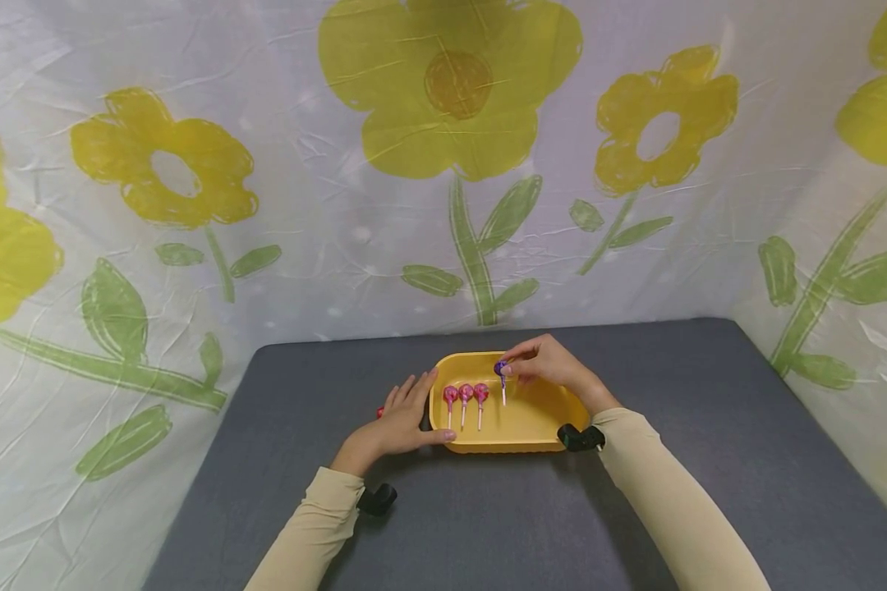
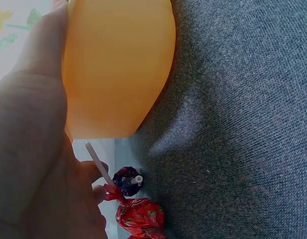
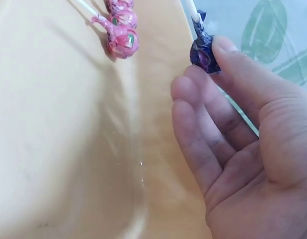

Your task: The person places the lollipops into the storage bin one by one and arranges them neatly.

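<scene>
My right hand [image 1: 550,364] pinches a purple-wrapped lollipop [image 1: 500,368] by its candy head over the yellow tray [image 1: 532,435], the white stick pointing down. In the right wrist view, thumb and fingertips meet on the dark purple wrapper [image 3: 205,55]. Three pink-wrapped lollipops [image 1: 466,392] lie in a row in the tray's left part, heads toward the back. My left hand [image 1: 402,419] rests along the tray's left end, fingers extended and thumb at the front rim. Just past it, a red-wrapped lollipop [image 2: 141,216] and a dark-wrapped one [image 2: 127,180] show in the left wrist view.
The tray stands on a dark grey tabletop [image 1: 473,525] near its back edge. Behind and at both sides hangs a pale cloth [image 1: 303,246] printed with yellow flowers. A black wrist camera [image 1: 377,499] sits on the left wrist and another [image 1: 580,437] on the right.
</scene>
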`<action>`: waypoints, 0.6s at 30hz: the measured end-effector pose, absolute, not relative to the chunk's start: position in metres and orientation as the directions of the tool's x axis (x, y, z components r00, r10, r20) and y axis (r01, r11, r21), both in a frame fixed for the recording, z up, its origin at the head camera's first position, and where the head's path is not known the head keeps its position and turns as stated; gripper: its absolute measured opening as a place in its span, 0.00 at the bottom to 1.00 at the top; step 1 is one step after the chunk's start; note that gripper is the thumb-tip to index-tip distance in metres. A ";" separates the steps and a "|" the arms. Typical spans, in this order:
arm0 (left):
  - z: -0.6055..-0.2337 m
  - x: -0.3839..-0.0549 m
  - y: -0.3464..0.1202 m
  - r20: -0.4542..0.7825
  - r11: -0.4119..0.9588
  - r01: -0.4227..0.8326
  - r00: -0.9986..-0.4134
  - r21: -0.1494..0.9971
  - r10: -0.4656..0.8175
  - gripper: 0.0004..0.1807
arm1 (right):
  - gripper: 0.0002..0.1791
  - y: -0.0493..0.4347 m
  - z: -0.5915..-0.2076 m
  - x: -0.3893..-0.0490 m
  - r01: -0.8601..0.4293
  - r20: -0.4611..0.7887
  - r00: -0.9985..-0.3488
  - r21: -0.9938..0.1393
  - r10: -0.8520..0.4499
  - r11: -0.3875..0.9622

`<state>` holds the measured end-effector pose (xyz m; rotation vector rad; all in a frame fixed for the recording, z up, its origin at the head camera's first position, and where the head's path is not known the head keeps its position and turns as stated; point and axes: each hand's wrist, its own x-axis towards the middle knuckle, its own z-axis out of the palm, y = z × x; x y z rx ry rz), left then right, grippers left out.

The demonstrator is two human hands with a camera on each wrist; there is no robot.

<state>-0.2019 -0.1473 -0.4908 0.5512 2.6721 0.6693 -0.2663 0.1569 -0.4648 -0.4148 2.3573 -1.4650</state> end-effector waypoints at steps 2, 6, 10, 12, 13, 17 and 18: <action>-0.491 -0.202 -0.147 -0.218 0.815 0.285 -0.871 0.505 0.439 0.66 | 0.17 0.157 -0.466 -0.267 -0.073 -0.130 -0.900 -0.896 -0.415 0.438; -0.490 -0.202 -0.146 -0.211 0.815 0.285 -0.875 0.504 0.437 0.65 | 0.15 0.156 -0.468 -0.267 -0.067 -0.150 -0.899 -0.881 -0.411 0.468; -0.491 -0.201 -0.146 -0.211 0.817 0.285 -0.876 0.501 0.434 0.66 | 0.14 0.156 -0.470 -0.269 -0.085 -0.162 -0.888 -0.862 -0.431 0.500; -0.492 -0.202 -0.147 -0.219 0.818 0.278 -0.875 0.503 0.432 0.67 | 0.14 0.156 -0.473 -0.270 -0.091 -0.168 -0.881 -0.857 -0.443 0.507; -0.493 -0.202 -0.147 -0.221 0.818 0.275 -0.875 0.505 0.431 0.67 | 0.13 0.156 -0.474 -0.270 -0.095 -0.170 -0.877 -0.855 -0.449 0.510; -0.495 -0.203 -0.147 -0.231 0.816 0.268 -0.872 0.513 0.432 0.68 | 0.13 0.154 -0.476 -0.271 -0.105 -0.174 -0.871 -0.847 -0.459 0.521; -0.495 -0.203 -0.147 -0.231 0.814 0.268 -0.872 0.515 0.432 0.68 | 0.12 0.153 -0.476 -0.271 -0.109 -0.174 -0.871 -0.844 -0.460 0.525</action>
